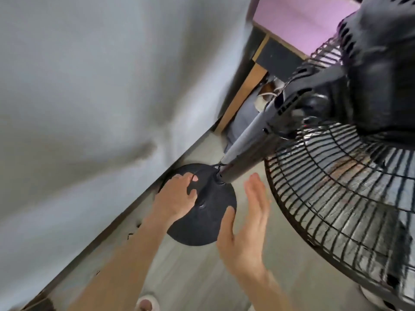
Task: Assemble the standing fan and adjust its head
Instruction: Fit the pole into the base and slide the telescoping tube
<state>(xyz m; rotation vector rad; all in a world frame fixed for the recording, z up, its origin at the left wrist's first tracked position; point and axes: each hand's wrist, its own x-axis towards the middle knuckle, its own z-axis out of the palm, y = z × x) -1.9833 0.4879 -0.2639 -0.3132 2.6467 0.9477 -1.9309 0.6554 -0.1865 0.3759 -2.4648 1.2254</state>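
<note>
Two hands work low at the fan's foot. Left hand (177, 196) lies on the base (202, 230), knuckles up, fingers bent down onto its top towards the far rim. A thin cord (216, 169) runs past the fingertips, and blur hides whether they pinch it or only press the disc, so I cannot tell its grip. Right hand (247, 223) is wide, fingers straight and together, palm turned toward the left hand, holding nothing; its thumb lies at the base's near rim, perhaps touching.

The next move turns on the pole (244, 151). It rises from the base's socket just beyond and between the two hands, nearer the right fingertips. Its long axis leans up and away to their right, to the motor housing (381, 63) high above the right hand. The grille (336, 198) hangs just right of that hand's back (close, not touching). I judge the right hand better placed to take the pole while the left steadies the base.

The base is a round, matt black, shallow dome. The pole is a smooth dark tube, paler higher up. The grille is glossy black wire with radial ribs, the housing shiny slotted plastic. Pale floor (202, 277) lies under the wrists, a grey wall (89, 86) left of the left hand
</note>
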